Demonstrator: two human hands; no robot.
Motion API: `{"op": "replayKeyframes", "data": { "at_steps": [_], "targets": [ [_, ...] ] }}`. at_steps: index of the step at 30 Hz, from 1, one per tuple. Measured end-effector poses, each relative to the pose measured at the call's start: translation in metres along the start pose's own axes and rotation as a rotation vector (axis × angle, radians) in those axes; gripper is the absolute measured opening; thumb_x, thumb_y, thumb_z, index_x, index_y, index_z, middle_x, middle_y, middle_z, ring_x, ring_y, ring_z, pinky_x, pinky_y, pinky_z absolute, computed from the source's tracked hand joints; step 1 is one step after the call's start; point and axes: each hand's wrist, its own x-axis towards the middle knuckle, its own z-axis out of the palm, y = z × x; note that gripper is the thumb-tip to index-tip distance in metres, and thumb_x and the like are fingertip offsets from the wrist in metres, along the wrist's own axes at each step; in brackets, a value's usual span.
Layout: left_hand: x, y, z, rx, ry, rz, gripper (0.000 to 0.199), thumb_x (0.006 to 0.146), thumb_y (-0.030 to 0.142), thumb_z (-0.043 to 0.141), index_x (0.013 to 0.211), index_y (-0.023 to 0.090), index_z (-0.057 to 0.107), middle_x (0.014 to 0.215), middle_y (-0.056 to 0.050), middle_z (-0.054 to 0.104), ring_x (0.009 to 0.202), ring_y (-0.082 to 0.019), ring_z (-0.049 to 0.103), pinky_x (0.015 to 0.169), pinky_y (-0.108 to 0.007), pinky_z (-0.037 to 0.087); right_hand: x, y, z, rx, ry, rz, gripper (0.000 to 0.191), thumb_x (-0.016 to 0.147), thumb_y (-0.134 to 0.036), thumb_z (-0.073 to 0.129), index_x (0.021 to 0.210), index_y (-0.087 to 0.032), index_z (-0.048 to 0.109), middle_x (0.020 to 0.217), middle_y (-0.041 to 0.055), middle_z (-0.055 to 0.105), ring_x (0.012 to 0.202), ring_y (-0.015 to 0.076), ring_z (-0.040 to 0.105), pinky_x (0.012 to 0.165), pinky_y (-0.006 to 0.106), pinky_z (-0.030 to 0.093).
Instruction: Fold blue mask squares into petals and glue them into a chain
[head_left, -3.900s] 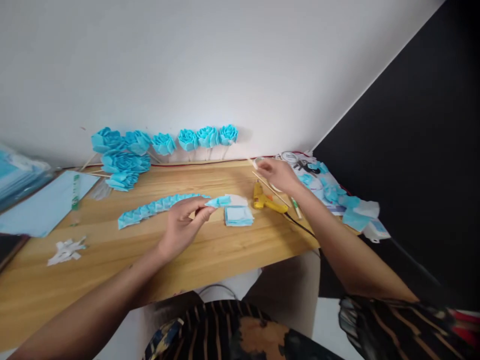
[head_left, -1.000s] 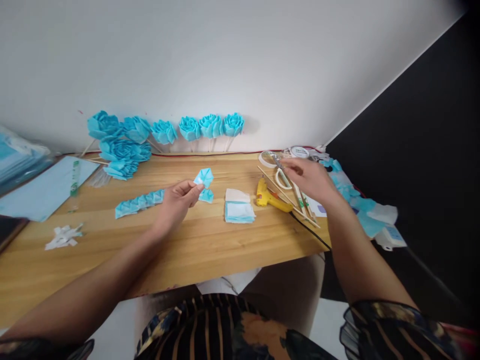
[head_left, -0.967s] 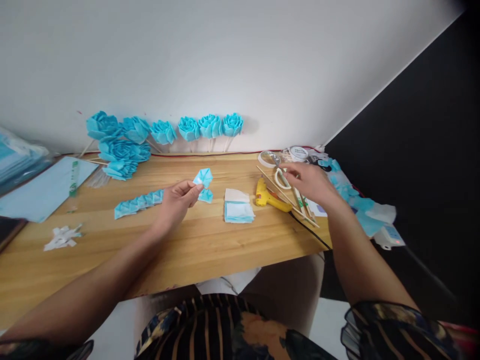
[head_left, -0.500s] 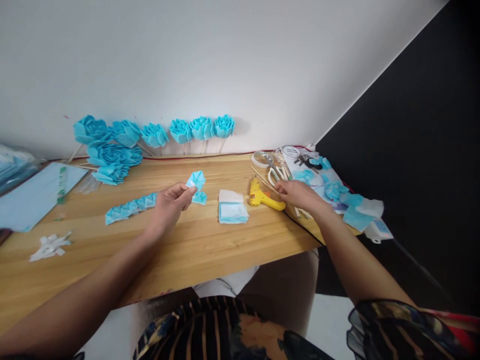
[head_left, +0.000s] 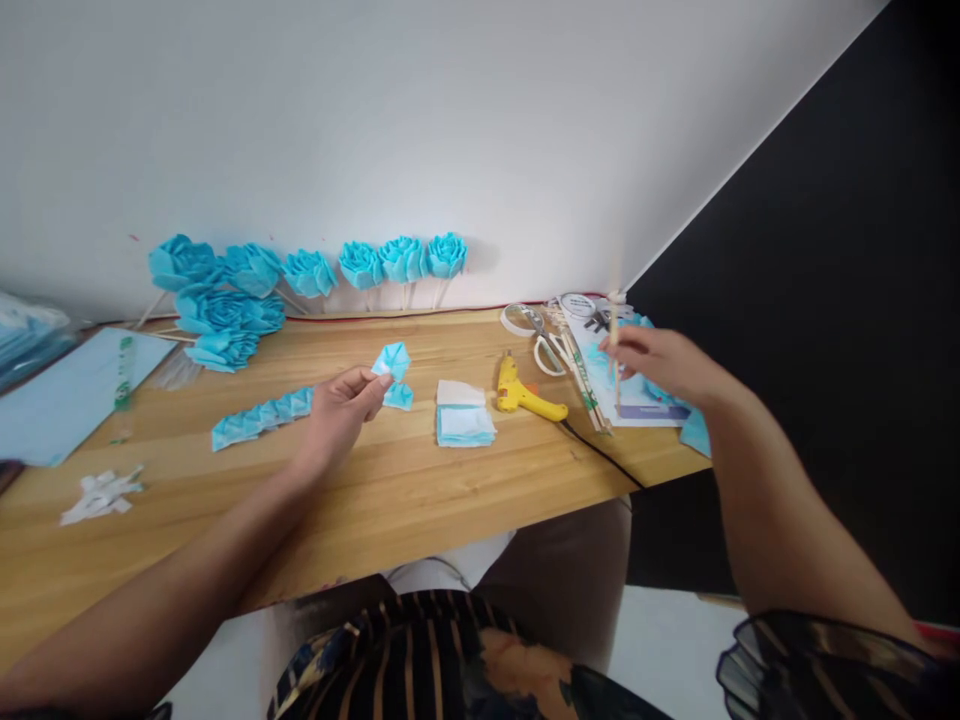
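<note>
Pinched between the fingertips of my left hand [head_left: 339, 408] is a folded light-blue petal [head_left: 392, 358], of thin cloth or paper. Another small blue folded piece [head_left: 399, 397] lies just below it, on the table. My right hand [head_left: 667, 362], over the right end of the table, grips a thin wooden stick [head_left: 614, 335] held upright and blurred by motion. Left of that hand are wrapped wooden sticks [head_left: 583, 385], white-handled scissors [head_left: 551, 355] and a yellow glue gun [head_left: 525, 396]. Between my hands sits a stack of blue and white squares [head_left: 466, 430].
Blue flowers on sticks [head_left: 360, 263] lean along the wall. A row of folded blue petals [head_left: 259, 417] lies beside my left wrist. White scraps [head_left: 101, 496] and a pale blue sheet [head_left: 67, 400] are at the left. The glue gun's black cord [head_left: 607, 458] crosses the front edge.
My right hand has moved right, away from the glue gun and scissors, and the stick in it has swung from slanted to upright. My left hand stays put with the petal.
</note>
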Motion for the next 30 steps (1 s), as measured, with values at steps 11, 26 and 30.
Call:
{"op": "replayKeyframes", "data": {
  "at_steps": [11, 26, 30],
  "targets": [
    [-0.001, 0.001, 0.0, 0.021, -0.012, -0.009, 0.029, 0.081, 0.037, 0.067, 0.063, 0.017, 0.055, 0.051, 0.005, 0.042, 0.05, -0.008, 0.032, 0.052, -0.024, 0.024, -0.025, 0.016, 0.062, 0.0, -0.008, -0.026, 0.029, 0.088, -0.042, 0.047, 0.071, -0.02, 0.057, 0.065, 0.0021, 0.062, 0.065, 0.0177, 0.059, 0.064, 0.028, 0.042],
    [-0.001, 0.003, 0.001, 0.018, -0.056, -0.019, 0.04, 0.078, 0.048, 0.069, 0.06, 0.017, 0.053, 0.052, 0.005, 0.042, 0.05, -0.007, 0.032, 0.051, -0.024, 0.024, 0.002, -0.041, 0.065, -0.009, 0.044, -0.134, 0.033, 0.092, -0.033, 0.051, 0.117, -0.019, 0.068, 0.115, 0.0122, 0.071, 0.103, 0.0288, 0.064, 0.089, 0.041, 0.049],
    [0.0, 0.0, 0.0, 0.013, -0.082, -0.039, 0.041, 0.077, 0.052, 0.07, 0.063, 0.016, 0.055, 0.053, 0.005, 0.043, 0.05, -0.007, 0.032, 0.051, -0.024, 0.024, 0.009, -0.105, 0.099, 0.533, -0.187, -0.22, 0.041, 0.089, -0.039, 0.057, 0.126, -0.023, 0.065, 0.117, 0.0102, 0.07, 0.101, 0.0255, 0.066, 0.079, 0.039, 0.055]
  ]
}}
